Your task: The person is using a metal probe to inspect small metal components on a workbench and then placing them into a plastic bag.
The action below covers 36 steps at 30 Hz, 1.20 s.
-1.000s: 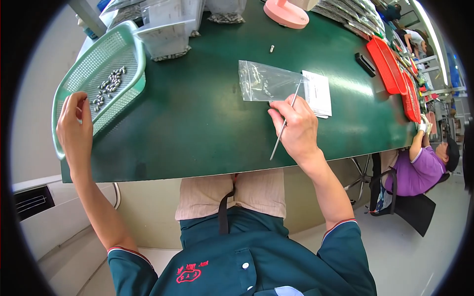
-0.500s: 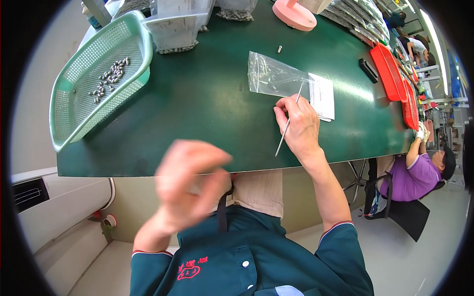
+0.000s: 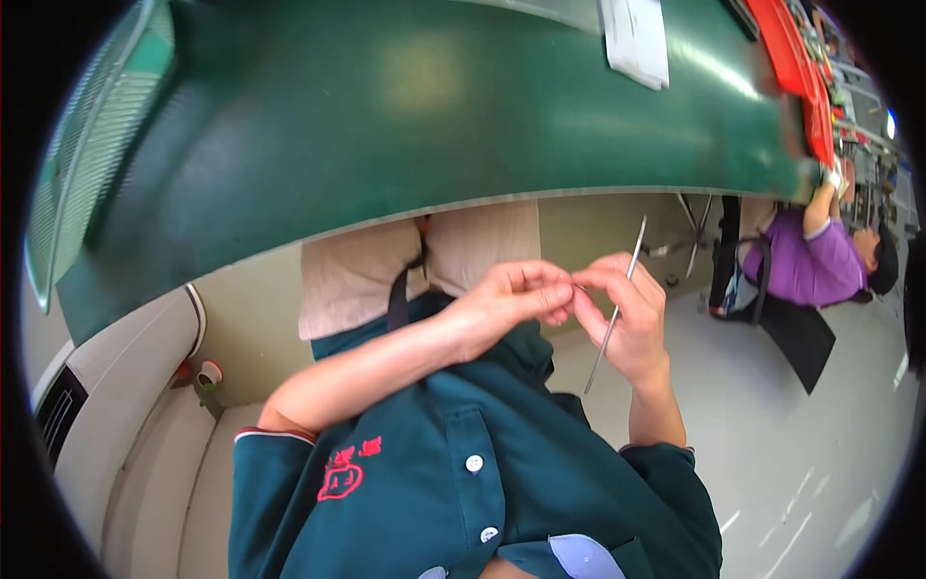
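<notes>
In front of my body, just off the table's near edge, my two hands meet at the fingertips. My right hand (image 3: pixel 629 314) is closed around a thin metal rod (image 3: pixel 597 361), which slants up and to the right across the fingers. My left hand (image 3: pixel 516 297) has thumb and fingers pinched together, touching the right fingertips. Whatever lies between those fingertips is hidden or too small to make out.
The green table (image 3: pixel 386 125) stretches across the front. A light green mesh basket (image 3: pixel 101 145) stands at its left end. White folded paper (image 3: pixel 635 43) lies at the far side. Red trays (image 3: pixel 786 58) line the right, where a person in a purple shirt (image 3: pixel 815 265) sits.
My right hand has come back from the table with the rod. My left hand has moved right to meet it. The view has tilted down, pushing the table items upward.
</notes>
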Each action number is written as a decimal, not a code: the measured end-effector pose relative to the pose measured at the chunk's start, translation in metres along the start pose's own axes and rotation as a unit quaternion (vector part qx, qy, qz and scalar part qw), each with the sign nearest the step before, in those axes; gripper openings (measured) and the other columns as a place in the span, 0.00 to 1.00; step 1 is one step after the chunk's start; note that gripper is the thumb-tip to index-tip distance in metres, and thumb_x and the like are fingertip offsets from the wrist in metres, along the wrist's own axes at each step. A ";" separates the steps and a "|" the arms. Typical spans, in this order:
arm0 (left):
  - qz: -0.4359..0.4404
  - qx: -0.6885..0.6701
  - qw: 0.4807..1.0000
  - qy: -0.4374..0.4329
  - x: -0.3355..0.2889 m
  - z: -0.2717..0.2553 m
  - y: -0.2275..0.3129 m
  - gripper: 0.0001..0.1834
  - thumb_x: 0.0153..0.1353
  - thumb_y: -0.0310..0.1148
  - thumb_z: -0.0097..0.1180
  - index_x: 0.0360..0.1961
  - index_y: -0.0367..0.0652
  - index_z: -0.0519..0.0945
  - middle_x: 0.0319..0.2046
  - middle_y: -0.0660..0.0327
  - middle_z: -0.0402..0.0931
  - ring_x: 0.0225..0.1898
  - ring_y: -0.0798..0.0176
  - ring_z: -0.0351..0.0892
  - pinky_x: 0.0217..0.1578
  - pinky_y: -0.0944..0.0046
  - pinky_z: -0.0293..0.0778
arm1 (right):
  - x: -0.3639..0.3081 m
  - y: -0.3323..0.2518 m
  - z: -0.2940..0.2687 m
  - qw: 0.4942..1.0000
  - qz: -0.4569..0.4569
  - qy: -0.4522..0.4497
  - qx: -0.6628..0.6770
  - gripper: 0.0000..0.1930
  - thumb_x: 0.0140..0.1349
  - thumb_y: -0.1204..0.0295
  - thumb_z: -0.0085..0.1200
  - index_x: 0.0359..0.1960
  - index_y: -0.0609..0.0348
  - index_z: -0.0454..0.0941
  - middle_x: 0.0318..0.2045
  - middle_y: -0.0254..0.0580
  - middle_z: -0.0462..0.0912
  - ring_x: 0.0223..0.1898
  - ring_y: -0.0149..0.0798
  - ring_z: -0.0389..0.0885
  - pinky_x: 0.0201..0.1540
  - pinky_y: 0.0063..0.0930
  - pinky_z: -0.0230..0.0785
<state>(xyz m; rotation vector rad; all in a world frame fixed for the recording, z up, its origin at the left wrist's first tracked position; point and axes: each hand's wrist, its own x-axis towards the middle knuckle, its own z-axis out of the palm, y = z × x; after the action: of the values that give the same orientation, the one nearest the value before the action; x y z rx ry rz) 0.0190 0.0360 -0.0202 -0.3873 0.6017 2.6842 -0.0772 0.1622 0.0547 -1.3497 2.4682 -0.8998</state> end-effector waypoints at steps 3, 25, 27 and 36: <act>-0.075 -0.020 0.997 -0.008 0.009 -0.014 -0.014 0.13 0.61 0.39 0.54 0.38 0.39 0.77 0.32 0.64 0.76 0.34 0.73 0.73 0.40 0.72 0.70 | -0.018 0.007 0.007 0.998 0.052 -0.025 0.009 0.11 0.38 0.83 0.62 0.26 0.61 0.75 0.23 0.40 0.74 0.25 0.41 0.75 0.25 0.30 0.66; -0.144 -0.131 0.974 -0.117 0.024 -0.049 -0.036 0.10 0.61 0.36 0.53 0.37 0.41 0.77 0.32 0.65 0.75 0.34 0.72 0.72 0.40 0.71 0.70 | -0.021 0.008 0.015 0.993 0.027 -0.104 -0.059 0.10 0.41 0.76 0.64 0.25 0.60 0.76 0.21 0.38 0.73 0.24 0.41 0.73 0.24 0.32 0.66; -0.143 -0.136 0.972 -0.128 0.025 -0.051 -0.038 0.10 0.61 0.35 0.54 0.39 0.40 0.77 0.33 0.64 0.76 0.35 0.71 0.73 0.41 0.70 0.71 | -0.022 0.009 0.016 0.992 0.021 -0.103 -0.069 0.11 0.40 0.75 0.65 0.25 0.60 0.76 0.21 0.38 0.73 0.24 0.40 0.73 0.24 0.32 0.66; -0.150 -0.131 0.974 -0.106 0.024 -0.053 -0.042 0.10 0.60 0.34 0.54 0.38 0.39 0.77 0.32 0.64 0.75 0.35 0.72 0.73 0.40 0.71 0.71 | -0.019 0.008 0.016 0.988 0.023 -0.128 -0.081 0.11 0.38 0.74 0.65 0.24 0.60 0.76 0.21 0.37 0.72 0.23 0.40 0.72 0.24 0.32 0.65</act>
<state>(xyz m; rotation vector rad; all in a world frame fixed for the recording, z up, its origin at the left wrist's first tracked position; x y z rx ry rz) 0.0236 0.0546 -0.0894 -0.2328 0.1144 2.4695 -0.0649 0.1738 0.0345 -1.3556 2.4017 -0.4896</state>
